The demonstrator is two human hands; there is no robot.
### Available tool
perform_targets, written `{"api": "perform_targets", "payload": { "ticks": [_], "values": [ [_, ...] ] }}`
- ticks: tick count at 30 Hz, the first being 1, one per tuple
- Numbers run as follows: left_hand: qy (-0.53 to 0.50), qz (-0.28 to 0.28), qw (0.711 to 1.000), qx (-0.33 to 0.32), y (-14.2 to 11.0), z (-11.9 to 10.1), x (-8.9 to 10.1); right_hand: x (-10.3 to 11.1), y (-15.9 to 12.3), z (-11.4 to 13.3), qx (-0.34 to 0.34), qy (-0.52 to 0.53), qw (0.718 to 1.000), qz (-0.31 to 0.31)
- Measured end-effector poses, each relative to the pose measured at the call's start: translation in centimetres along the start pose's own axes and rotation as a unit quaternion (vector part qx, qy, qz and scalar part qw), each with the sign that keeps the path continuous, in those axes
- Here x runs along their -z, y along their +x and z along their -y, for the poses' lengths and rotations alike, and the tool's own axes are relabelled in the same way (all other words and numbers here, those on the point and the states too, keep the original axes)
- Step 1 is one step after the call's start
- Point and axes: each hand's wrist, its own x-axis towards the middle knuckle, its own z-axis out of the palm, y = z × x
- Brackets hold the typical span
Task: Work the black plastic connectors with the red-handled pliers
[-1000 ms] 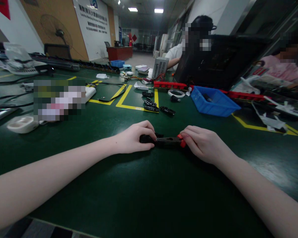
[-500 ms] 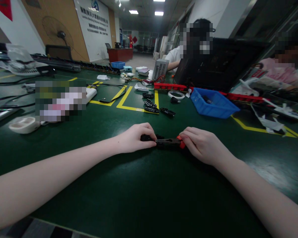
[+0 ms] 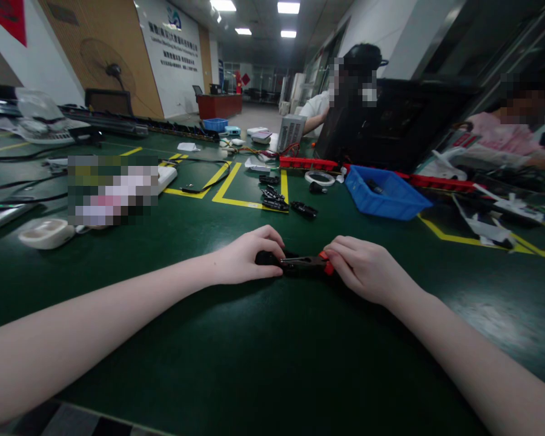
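My left hand [image 3: 249, 254] rests on the green table [image 3: 254, 351], its thumb and fingers curled round a small black part [image 3: 266, 258]. Much of that part is hidden by the fingers, so its kind does not show. In my right hand [image 3: 367, 266] are long-nose pliers [image 3: 305, 262] with red handles. Their jaws point left and meet the black part beside my left fingertips. Beyond the hands, several black pieces [image 3: 275, 198] of a like look lie near a yellow tape corner, and one more black piece [image 3: 304, 209] lies just right of them.
A blue bin [image 3: 388, 194] with something dark inside stands at the back right. Behind it are a red strip [image 3: 309, 163] and a large black panel [image 3: 390, 121]. A white coil [image 3: 320, 177] lies nearby. Left are a white case [image 3: 48, 234] and black straps. Two people sit across the table.
The camera view has tilted up slightly. My right hand and the pliers have shifted a little left; both hands keep their holds.
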Motion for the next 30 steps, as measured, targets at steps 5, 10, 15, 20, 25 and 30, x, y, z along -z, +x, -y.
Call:
{"api": "perform_targets", "payload": {
  "ticks": [5,10,15,20,25,30],
  "values": [
    [0.013,-0.013,1.000,-0.010,0.06,-0.11,-0.25,0.00,-0.02,0.07,-0.001,-0.002,1.000,0.001],
    [0.042,-0.017,0.999,-0.020,0.23,-0.15,-0.45,0.01,0.06,0.05,0.000,-0.008,1.000,-0.003],
    [0.091,-0.013,0.995,-0.028,0.34,-0.24,-0.47,0.14,0.06,-0.02,0.001,-0.018,1.000,-0.004],
    [0.141,-0.005,0.990,-0.027,0.41,-0.33,-0.38,0.16,0.10,-0.03,-0.002,-0.013,1.000,0.002],
    [0.131,-0.003,0.991,-0.034,0.42,-0.24,-0.37,0.21,0.07,-0.10,-0.007,-0.010,1.000,-0.001],
    [0.093,-0.005,0.995,-0.021,0.40,-0.19,-0.30,0.21,-0.29,-0.83,-0.015,-0.008,1.000,-0.016]
  ]
}}
